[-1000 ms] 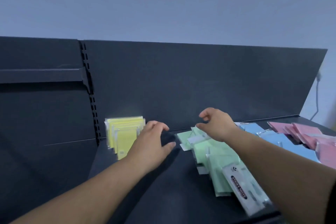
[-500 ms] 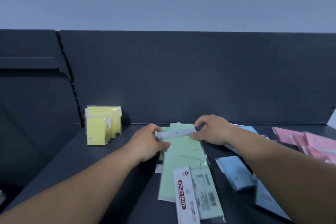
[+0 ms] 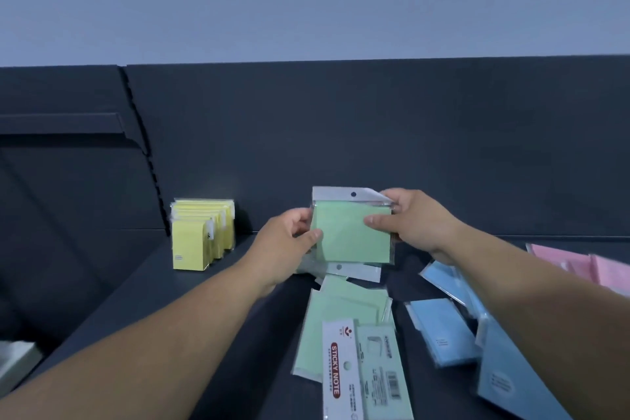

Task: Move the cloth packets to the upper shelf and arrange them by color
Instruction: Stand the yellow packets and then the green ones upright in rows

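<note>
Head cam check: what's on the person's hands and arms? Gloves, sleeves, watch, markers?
Nothing worn shows. The left hand and right hand are bare: no gloves, rings or tape on the fingers. Both forearms are bare out to the frame edge, with no sleeve, watch or wristband in view. No markers or cables on either arm.

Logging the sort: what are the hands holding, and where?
One green packet, held upright: the left hand pinches its left edge, the right hand grips its right edge near the top.
</note>
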Demonstrator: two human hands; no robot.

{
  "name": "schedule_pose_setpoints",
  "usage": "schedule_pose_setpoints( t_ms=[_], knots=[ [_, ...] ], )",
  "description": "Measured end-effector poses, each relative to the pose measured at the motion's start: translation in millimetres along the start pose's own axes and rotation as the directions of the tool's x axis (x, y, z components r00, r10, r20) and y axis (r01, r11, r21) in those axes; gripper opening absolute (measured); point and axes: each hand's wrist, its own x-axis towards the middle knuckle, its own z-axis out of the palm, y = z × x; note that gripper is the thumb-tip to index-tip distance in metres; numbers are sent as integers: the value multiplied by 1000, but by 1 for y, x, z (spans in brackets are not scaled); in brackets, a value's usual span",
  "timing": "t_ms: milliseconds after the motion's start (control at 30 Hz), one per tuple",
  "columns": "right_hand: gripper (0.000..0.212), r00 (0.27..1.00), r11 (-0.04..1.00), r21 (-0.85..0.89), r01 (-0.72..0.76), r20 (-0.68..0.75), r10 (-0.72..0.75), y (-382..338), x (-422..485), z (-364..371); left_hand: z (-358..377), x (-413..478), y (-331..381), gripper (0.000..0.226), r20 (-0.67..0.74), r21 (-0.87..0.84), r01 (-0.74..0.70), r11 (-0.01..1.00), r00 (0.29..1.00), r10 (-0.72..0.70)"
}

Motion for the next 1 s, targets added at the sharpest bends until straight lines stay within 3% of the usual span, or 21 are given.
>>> schedule_pose_setpoints(
  t_ms=[133,200,367,467,533,600,733,867,1000],
  knots=[
    [40,998,989,149,25,-62,-16,-5,0,6,-7,5,4,11,-25,-177,50,983,998,-55],
    [54,990,994,103,31,-138,-16,-6,0,6,-7,6,5,9,-26,-262,84,961,995,-94],
    [27,994,994,99,-44,-98,54,1,-1,4,-11,7,4,22,-74,-343,121,931,985,-156],
    [45,993,991,64,-120,-4,120,7,-5,-1,-13,8,3,37,-103,-262,66,963,990,-96],
    [57,986,987,31,-160,58,158,9,-8,-5,-13,8,3,44,-51,-232,39,972,997,-52],
    [52,981,983,27,-183,77,180,11,-9,-9,-13,7,4,49,4,-199,23,980,1000,-23],
    [35,983,983,23,-180,-44,181,14,-10,-19,-11,6,7,54,26,-75,-27,997,999,29],
    [31,983,981,90,-169,-60,175,14,-14,-32,-8,5,15,25,-131,245,-116,963,980,152],
    [27,976,984,87,-153,-142,164,12,-19,-38,-3,5,19,8,-253,415,-126,901,935,247]
  ],
)
